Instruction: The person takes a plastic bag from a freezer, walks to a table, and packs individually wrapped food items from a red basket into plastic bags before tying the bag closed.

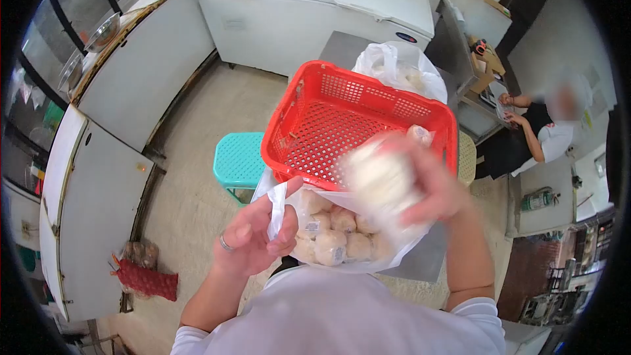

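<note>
Apparently in mid-transfer between the red basket and the open white bag, with direction impossible to tell.
Gripping a pale, motion-blurred wrapped bundle in the right hand, thumb and fingers clamped on opposite sides, over the near edge of the basket and the far part of the bag; hooking the bag's handle with the partly curled fingers of the left hand, index finger stretched apart; round wrapped pieces in view inside the bag. Best, in either direction, to keep the bag's mouth spread and lift clear of the basket's rim, without squeezing hard.
</note>
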Motion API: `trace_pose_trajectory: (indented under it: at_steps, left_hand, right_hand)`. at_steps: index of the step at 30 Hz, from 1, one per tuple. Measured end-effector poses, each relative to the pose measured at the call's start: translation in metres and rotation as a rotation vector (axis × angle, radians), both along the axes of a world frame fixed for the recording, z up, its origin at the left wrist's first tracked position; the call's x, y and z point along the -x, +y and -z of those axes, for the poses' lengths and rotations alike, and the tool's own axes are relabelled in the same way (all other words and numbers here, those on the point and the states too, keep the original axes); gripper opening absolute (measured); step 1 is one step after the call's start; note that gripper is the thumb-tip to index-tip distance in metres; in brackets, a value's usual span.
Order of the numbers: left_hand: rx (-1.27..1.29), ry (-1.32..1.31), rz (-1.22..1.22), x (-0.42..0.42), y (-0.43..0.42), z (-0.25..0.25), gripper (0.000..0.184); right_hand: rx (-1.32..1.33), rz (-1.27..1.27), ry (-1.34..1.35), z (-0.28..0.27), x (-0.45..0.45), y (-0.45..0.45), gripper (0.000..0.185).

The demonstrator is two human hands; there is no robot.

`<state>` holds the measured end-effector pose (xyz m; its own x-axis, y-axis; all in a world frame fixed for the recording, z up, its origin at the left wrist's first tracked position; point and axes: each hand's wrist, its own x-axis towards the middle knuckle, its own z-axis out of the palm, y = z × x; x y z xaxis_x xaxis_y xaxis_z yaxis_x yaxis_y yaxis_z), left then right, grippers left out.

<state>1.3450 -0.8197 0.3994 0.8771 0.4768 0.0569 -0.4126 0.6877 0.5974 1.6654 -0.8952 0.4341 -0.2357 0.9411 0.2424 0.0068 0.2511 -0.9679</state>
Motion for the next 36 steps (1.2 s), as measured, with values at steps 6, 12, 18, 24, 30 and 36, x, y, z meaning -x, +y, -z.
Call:
trace_pose_trajectory:
  at_steps: [6,12,18,24,30,36]
  left_hand:
    - [-0.074,0.014,0.025,0.001,0.002,0.008,0.106]
    - [-0.455,0.406,0.030,0.010,-0.011,0.000,0.078]
    - [-0.669,0.582,0.051,0.012,-0.021,-0.001,0.057]
    - [-0.564,0.677,-0.064,0.003,-0.028,0.011,0.050]
    - [-0.751,0.777,-0.137,-0.014,-0.028,0.006,0.040]
    - [-1.125,1.095,-0.249,-0.018,-0.016,-0.003,0.023]
  right_hand:
    - [-0.226,-0.048,-1.136,0.096,0.095,-0.021,0.056]
    - [0.192,0.571,-0.485,-0.017,-0.006,-0.007,0.025]
    - [0.876,0.096,-1.438,0.167,-0.132,-0.006,0.062]
    - [0.962,-0.052,-1.393,0.190,-0.121,-0.002,0.052]
    - [0.654,0.377,-1.299,0.192,-0.158,0.033,0.078]
    - [0.720,0.452,-1.446,0.240,-0.159,0.056,0.118]
